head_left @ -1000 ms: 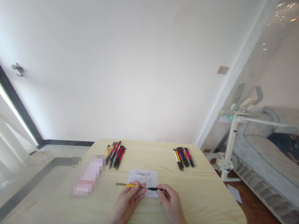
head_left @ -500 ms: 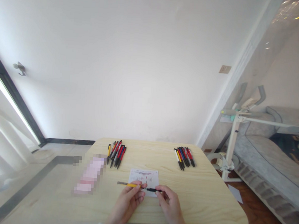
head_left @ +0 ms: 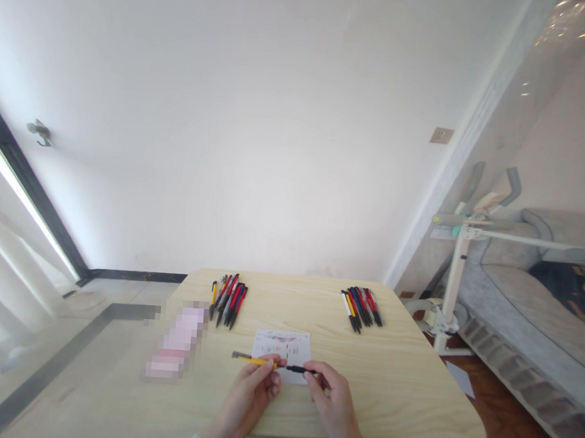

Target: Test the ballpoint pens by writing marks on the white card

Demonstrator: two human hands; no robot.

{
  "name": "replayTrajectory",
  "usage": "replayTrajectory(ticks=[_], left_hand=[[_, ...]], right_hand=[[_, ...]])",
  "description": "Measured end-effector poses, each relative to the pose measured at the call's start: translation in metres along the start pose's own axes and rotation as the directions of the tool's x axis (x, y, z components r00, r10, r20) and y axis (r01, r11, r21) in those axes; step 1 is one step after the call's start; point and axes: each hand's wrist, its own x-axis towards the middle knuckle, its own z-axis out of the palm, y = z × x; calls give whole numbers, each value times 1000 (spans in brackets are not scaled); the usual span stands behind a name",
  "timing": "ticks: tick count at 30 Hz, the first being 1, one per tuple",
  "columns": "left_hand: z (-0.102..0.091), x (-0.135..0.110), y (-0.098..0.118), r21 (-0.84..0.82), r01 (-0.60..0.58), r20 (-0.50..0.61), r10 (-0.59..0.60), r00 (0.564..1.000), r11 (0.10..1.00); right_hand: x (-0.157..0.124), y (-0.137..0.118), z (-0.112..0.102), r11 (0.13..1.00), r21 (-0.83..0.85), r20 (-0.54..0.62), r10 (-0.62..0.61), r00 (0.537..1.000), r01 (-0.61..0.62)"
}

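A yellow and black pen [head_left: 257,361] lies level between both hands, just above the near part of a light wooden table [head_left: 401,387]. My left hand [head_left: 250,396] pinches its yellow barrel, and my right hand [head_left: 333,398] pinches its black end. A small printed paper slip [head_left: 282,344] lies flat right behind the pen. One group of several pens [head_left: 227,298] lies at the far left of the table, and another group of pens [head_left: 361,308] at the far right.
A pink blurred object [head_left: 176,341] lies on the table's left side. Right of the table stand a white stand with a grey arm [head_left: 456,270] and a grey sofa [head_left: 541,310]. A white wall is behind, a window at the left.
The black end of the pen has slid a little to the left, towards the yellow barrel, with my right hand following. The view has shifted slightly.
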Motion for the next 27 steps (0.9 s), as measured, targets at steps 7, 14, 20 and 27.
replayTrajectory(ticks=[7, 14, 20, 27], left_hand=[[1, 2, -3, 37, -1, -41, 3, 999, 999], [0, 2, -6, 75, -15, -45, 18, 999, 997], [1, 0, -5, 86, -55, -5, 55, 998, 995], [1, 0, -7, 136, -69, 1, 70, 998, 988]], right_hand=[[0, -2, 0, 1000, 4, -7, -15, 1000, 15], [0, -3, 0, 999, -20, 9, -27, 1000, 28], [-2, -7, 1, 999, -20, 26, -27, 999, 28], [-2, -6, 2, 1000, -13, 28, -26, 999, 26]])
